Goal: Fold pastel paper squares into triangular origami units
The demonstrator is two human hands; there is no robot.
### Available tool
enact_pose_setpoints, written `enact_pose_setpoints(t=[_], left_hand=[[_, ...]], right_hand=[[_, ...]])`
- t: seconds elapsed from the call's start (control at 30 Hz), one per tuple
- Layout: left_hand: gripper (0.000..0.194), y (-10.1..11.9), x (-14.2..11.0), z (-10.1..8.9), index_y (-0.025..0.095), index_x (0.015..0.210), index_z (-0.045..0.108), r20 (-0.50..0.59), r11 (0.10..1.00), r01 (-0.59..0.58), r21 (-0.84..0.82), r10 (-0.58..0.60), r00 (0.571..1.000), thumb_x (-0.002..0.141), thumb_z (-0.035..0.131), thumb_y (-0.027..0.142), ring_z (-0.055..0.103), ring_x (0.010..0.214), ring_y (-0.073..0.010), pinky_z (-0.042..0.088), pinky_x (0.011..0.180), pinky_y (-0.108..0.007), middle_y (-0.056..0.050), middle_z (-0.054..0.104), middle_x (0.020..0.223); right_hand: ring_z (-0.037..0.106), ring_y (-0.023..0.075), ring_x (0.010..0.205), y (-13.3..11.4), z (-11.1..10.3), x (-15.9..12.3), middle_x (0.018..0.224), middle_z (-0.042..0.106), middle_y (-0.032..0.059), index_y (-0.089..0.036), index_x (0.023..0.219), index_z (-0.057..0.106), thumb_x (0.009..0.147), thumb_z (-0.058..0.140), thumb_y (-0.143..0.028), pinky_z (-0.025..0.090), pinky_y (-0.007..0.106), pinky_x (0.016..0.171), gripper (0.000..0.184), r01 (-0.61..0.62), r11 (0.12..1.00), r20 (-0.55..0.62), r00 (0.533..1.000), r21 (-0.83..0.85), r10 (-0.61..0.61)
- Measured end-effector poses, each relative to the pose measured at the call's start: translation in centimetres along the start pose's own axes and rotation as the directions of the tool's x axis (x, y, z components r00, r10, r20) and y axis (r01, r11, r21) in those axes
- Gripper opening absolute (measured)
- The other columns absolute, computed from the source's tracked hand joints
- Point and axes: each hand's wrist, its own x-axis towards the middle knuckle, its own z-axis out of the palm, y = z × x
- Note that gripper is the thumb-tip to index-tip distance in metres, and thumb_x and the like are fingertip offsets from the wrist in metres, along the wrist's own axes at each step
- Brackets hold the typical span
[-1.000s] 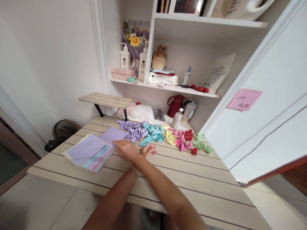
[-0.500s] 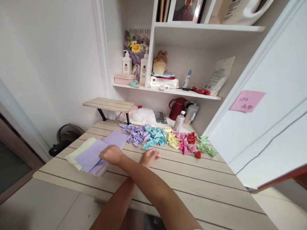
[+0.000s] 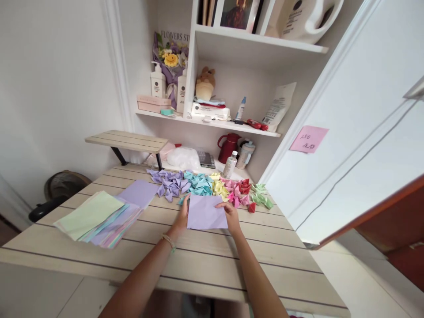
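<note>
A square sheet of purple paper (image 3: pixel 208 213) is held up over the middle of the table. My left hand (image 3: pixel 182 217) grips its left edge, the fingers partly behind the sheet. At the right edge, my right hand (image 3: pixel 231 216) pinches the paper between thumb and fingers. To the left lies a fanned stack of coloured paper (image 3: pixel 89 214) with a pale green sheet on top. Another purple sheet (image 3: pixel 139 192) lies flat just behind that stack. Beyond my hands spread folded paper pieces, grouped by colour: purple (image 3: pixel 169 184), blue (image 3: pixel 198 183), yellow (image 3: pixel 218 186), pink (image 3: pixel 234 191), red (image 3: pixel 243 185) and green (image 3: pixel 261 198).
A small raised wooden stand (image 3: pixel 127 140) is at the back left of the slatted table (image 3: pixel 198 260). Behind the folded pieces stand a clear bottle (image 3: pixel 230 165), a red jug (image 3: pixel 228 148) and a tumbler (image 3: pixel 245 154). Shelves (image 3: pixel 238 126) rise above them.
My right hand has taken a purple sheet off the stack and brought it right, uncovering pale green paper. My arms have uncrossed, and both hands now hold the sheet.
</note>
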Motion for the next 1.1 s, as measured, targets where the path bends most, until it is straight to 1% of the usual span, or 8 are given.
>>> enact_pose_setpoints(t=[0.13, 0.3, 0.4, 0.57, 0.67, 0.8, 1.0, 1.1], left_hand=[[0.038, 0.4, -0.3, -0.1, 0.015, 0.097, 0.065, 0.012, 0.995, -0.045, 0.087, 0.044, 0.999, 0.06, 0.07, 0.024, 0.06, 0.095, -0.0264, 0.047, 0.083, -0.036, -0.01, 0.066, 0.094], [0.028, 0.8, -0.7, -0.8, 0.016, 0.085, 0.069, 0.122, 0.964, -0.128, 0.232, 0.102, 0.987, 0.057, 0.069, 0.017, 0.061, 0.086, -0.024, 0.047, 0.08, -0.033, -0.007, 0.068, 0.09], [0.028, 0.7, -0.8, -0.6, 0.017, 0.083, 0.069, 0.066, 0.962, -0.1, 0.252, 0.086, 0.994, 0.056, 0.071, 0.018, 0.062, 0.079, -0.0224, 0.048, 0.076, -0.033, -0.004, 0.069, 0.084], [0.03, 0.3, -0.4, 0.2, 0.013, 0.08, 0.065, -0.047, 0.994, 0.016, 0.113, -0.011, 0.999, 0.056, 0.074, 0.03, 0.063, 0.078, -0.0215, 0.049, 0.075, -0.033, -0.007, 0.069, 0.083], [0.035, 0.0, -0.1, 0.3, 0.015, 0.079, 0.058, -0.102, 1.0, 0.025, 0.007, -0.024, 0.994, 0.056, 0.075, 0.035, 0.064, 0.075, -0.0205, 0.05, 0.072, -0.034, -0.005, 0.068, 0.075], [0.041, -0.1, -0.1, 0.1, 0.02, 0.089, 0.046, -0.193, 0.996, -0.032, -0.078, 0.016, 0.981, 0.062, 0.07, 0.039, 0.065, 0.069, -0.0175, 0.052, 0.069, -0.035, -0.001, 0.066, 0.073], [0.038, 0.4, -0.7, 0.4, 0.016, 0.098, 0.058, 0.058, 0.999, 0.028, 0.021, -0.029, 0.998, 0.068, 0.066, 0.037, 0.065, 0.086, -0.0222, 0.049, 0.079, -0.035, -0.007, 0.067, 0.084], [0.035, 0.4, -0.7, 0.3, 0.016, 0.095, 0.063, 0.052, 0.997, 0.011, 0.074, -0.015, 0.999, 0.065, 0.069, 0.032, 0.062, 0.093, -0.023, 0.047, 0.082, -0.033, -0.008, 0.067, 0.092]], right_hand=[[0.063, 0.0211, 0.072, 1.0, -0.9, -0.5, 0.081, 0.068, 0.0069, -0.017, 0.079, 0.065, 0.068, 0.064, -0.031, 0.05, 0.031, 0.061, 0.018, -0.038, 0.998, -0.035, 0.999, 0.049, 0.04], [0.064, 0.0213, 0.079, 0.5, -0.8, -0.6, 0.088, 0.068, 0.0065, -0.018, 0.084, 0.065, 0.058, 0.072, -0.028, 0.052, 0.033, 0.071, 0.029, -0.041, 0.999, 0.149, 0.988, 0.015, 0.039], [0.064, 0.0209, 0.078, 0.2, -0.8, -0.8, 0.087, 0.068, 0.0059, -0.017, 0.083, 0.066, 0.057, 0.074, -0.03, 0.052, 0.031, 0.07, 0.03, -0.037, 0.998, 0.195, 0.98, -0.04, 0.044], [0.062, 0.0209, 0.071, 0.6, -0.3, -0.8, 0.074, 0.068, 0.0041, -0.014, 0.075, 0.065, 0.067, 0.066, -0.043, 0.05, 0.029, 0.061, 0.029, -0.076, 0.994, 0.028, 0.997, -0.08, 0.079], [0.062, 0.0187, 0.066, 1.2, 0.2, -0.8, 0.072, 0.067, 0.0032, -0.015, 0.1, 0.058, 0.07, 0.064, -0.044, 0.05, 0.029, 0.06, 0.042, -0.094, 0.994, -0.039, 0.995, 0.048, 0.096], [0.062, 0.0178, 0.057, 1.5, 1.0, -1.1, 0.055, 0.058, -0.0038, -0.016, 0.13, 0.033, 0.076, 0.058, -0.045, 0.051, 0.03, 0.058, 0.067, -0.107, 0.989, -0.035, 0.993, 0.102, 0.111], [0.063, 0.019, 0.058, 0.9, 2.0, -1.6, 0.061, 0.059, -0.0008, -0.017, 0.133, 0.035, 0.081, 0.051, -0.044, 0.051, 0.032, 0.062, 0.061, -0.086, 0.994, -0.001, 0.996, 0.063, 0.086], [0.062, 0.0173, 0.064, 0.2, 1.8, -1.8, 0.081, 0.065, 0.0037, -0.02, 0.124, 0.049, 0.074, 0.061, -0.04, 0.05, 0.03, 0.062, 0.055, -0.027, 0.999, 0.152, 0.988, -0.047, 0.033]])
